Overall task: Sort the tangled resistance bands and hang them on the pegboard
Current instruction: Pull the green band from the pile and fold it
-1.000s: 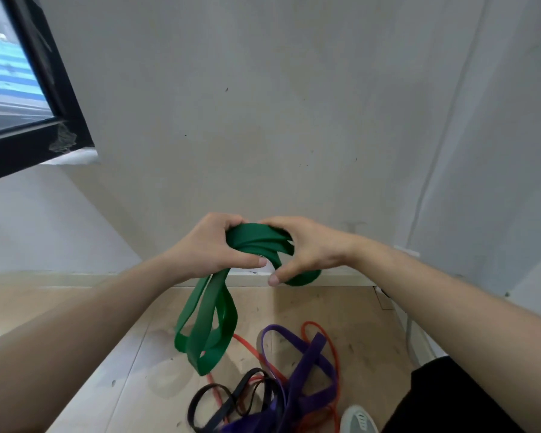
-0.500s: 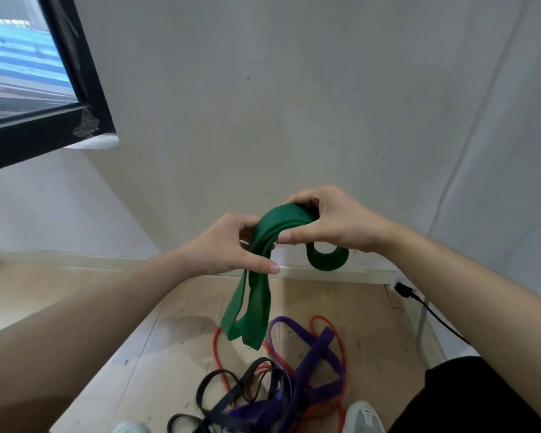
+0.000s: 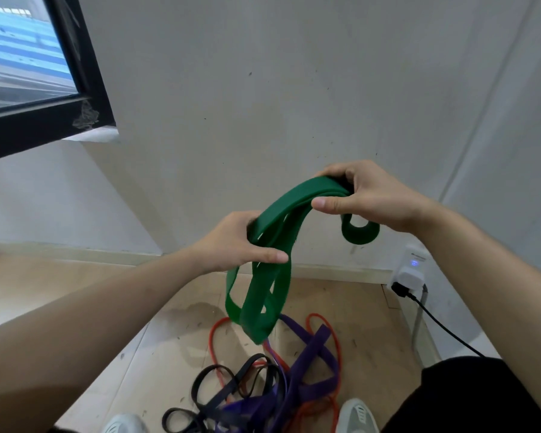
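- Left hand (image 3: 244, 242): at frame centre, closed around several layers of the green band (image 3: 263, 295), thumb pressed across the front of the strap.
- Right hand (image 3: 369, 198): up and to the right of the left hand, pinching the same green band between thumb and fingers at the top of its arch.
- Green band: held in the air between both hands, clear of the floor. A bundle of loops hangs below the left hand toward lower centre. A short curl of strap hangs under the right hand.
- Green band condition: folded over itself in several layers. Whether any twist remains in it cannot be determined.
- Pile on the floor (image 3: 156, 310), lower centre of frame: purple band (image 3: 310, 357), red band (image 3: 214, 335) and black band (image 3: 213, 373) lie crossed over one another. The purple strap passes over the red one. The pile appears tangled.
- Shoes (image 3: 358, 415): at the bottom edge, just beside the pile.
- Pegboard: not in view. Only a plain wall (image 3: 294, 89), a window (image 3: 28, 57) at upper left and a plug (image 3: 409, 273) with cable at right are shown.
- Progress, as judged: early stage. One band is separated from the pile. No band is seen hung.
- Remaining, as judged: straighten the green band and hang it, then separate the purple, red and black bands and hang each.
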{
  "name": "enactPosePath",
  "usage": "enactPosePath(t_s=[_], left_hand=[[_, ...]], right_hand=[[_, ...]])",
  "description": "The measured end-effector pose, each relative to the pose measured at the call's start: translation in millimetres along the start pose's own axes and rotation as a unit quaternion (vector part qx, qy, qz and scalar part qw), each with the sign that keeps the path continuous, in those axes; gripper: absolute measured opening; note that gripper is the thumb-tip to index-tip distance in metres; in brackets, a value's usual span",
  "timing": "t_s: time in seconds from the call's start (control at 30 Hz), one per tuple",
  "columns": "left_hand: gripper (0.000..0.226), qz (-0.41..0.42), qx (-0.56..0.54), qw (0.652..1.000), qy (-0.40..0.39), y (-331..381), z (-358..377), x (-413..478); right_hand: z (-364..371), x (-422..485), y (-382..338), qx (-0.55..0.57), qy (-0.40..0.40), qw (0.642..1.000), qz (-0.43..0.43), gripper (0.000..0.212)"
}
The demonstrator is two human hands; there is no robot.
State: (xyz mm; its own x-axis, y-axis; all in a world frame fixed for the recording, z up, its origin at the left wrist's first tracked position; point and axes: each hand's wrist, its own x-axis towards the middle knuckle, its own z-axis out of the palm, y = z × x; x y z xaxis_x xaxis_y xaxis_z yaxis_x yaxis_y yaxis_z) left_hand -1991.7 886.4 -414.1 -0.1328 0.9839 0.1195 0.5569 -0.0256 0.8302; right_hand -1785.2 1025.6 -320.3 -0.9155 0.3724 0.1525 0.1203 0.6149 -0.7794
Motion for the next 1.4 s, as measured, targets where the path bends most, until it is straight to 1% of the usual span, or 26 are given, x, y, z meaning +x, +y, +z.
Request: enactPosePath(t_s=[0.07, 0.2, 0.3, 0.37, 0.43, 0.53, 0.57, 0.67, 0.77, 0.83, 0.9, 1.0, 1.1, 1.17, 1.27, 1.33, 1.4], left_hand=[[0.044, 0.002, 0.005, 1.000, 0.009, -3.1, -7.2, -1.0], [0.044, 0.007, 0.014, 0.999, 0.036, -2.5, -16.4, -3.5], [0.041, 0.007, 0.019, 0.998, 0.055, -7.1, -14.2, -3.3], [0.034, -0.005, 0.013, 0.998, 0.059, -10.5, -7.2, -3.9], [0.031, -0.018, -0.010, 0.998, 0.057, -9.8, 1.4, -5.8], [0.052, -0.017, -0.049, 0.997, 0.062, -4.1, 13.7, -5.8], [0.054, -0.016, -0.054, 0.996, 0.063, -2.1, 17.2, -4.8], [0.044, -0.007, -0.059, 0.995, 0.075, 4.8, 26.2, -2.1], [0.028, 0.005, -0.046, 0.994, 0.099, 4.4, 27.7, 0.2], [0.025, 0.007, -0.047, 0.994, 0.098, 1.4, 24.4, 1.4], [0.026, 0.000, -0.076, 0.993, 0.089, 2.5, 20.4, -0.2], [0.026, -0.021, -0.109, 0.992, 0.061, 8.2, 14.7, -2.4], [0.032, -0.036, -0.145, 0.988, 0.039, 11.2, 10.5, -3.1], [0.040, -0.039, -0.138, 0.989, 0.034, 13.4, 7.7, -2.8], [0.045, -0.022, -0.118, 0.991, 0.051, 19.5, 2.9, -2.0], [0.039, -0.014, -0.121, 0.990, 0.072, 22.2, -2.3, 0.0], [0.034, -0.010, -0.120, 0.990, 0.071, 26.0, -6.1, -0.3]], right_hand=[[-6.3, -2.3, 7.0, -0.024, -0.006, 0.999, 0.023, 0.014], [-11.1, -3.0, 20.2, -0.042, 0.004, 0.997, 0.059, 0.019], [-2.6, 0.1, 20.7, -0.002, 0.033, 0.998, 0.055, 0.018], [9.9, 4.0, 17.9, 0.038, 0.061, 0.997, 0.041, 0.018], [23.0, 7.5, 15.4, 0.070, 0.088, 0.993, 0.024, 0.018], [36.1, 11.0, 11.5, 0.100, 0.108, 0.989, 0.013, 0.013], [38.6, 11.4, 9.4, 0.110, 0.111, 0.988, 0.011, 0.013], [39.7, 10.4, 4.4, 0.134, 0.118, 0.984, 0.009, 0.017], [31.8, 6.6, 3.2, 0.138, 0.108, 0.984, 0.005, 0.021], [22.3, 3.4, 6.5, 0.151, 0.107, 0.983, 0.014, 0.027], [11.8, 0.4, 13.1, 0.168, 0.108, 0.979, 0.029, 0.028], [0.2, -4.0, 26.6, 0.173, 0.094, 0.979, 0.043, 0.023], [-6.1, -6.6, 37.7, 0.183, 0.085, 0.978, 0.054, 0.028], [-10.9, -8.7, 44.2, 0.187, 0.076, 0.977, 0.068, 0.030], [-19.3, -13.8, 57.4, 0.174, 0.049, 0.979, 0.095, 0.025], [-22.4, -17.3, 68.0, 0.112, -0.002, 0.986, 0.125, 0.025], [-19.9, -18.6, 75.7, 0.001, -0.083, 0.982, 0.169, 0.032]])
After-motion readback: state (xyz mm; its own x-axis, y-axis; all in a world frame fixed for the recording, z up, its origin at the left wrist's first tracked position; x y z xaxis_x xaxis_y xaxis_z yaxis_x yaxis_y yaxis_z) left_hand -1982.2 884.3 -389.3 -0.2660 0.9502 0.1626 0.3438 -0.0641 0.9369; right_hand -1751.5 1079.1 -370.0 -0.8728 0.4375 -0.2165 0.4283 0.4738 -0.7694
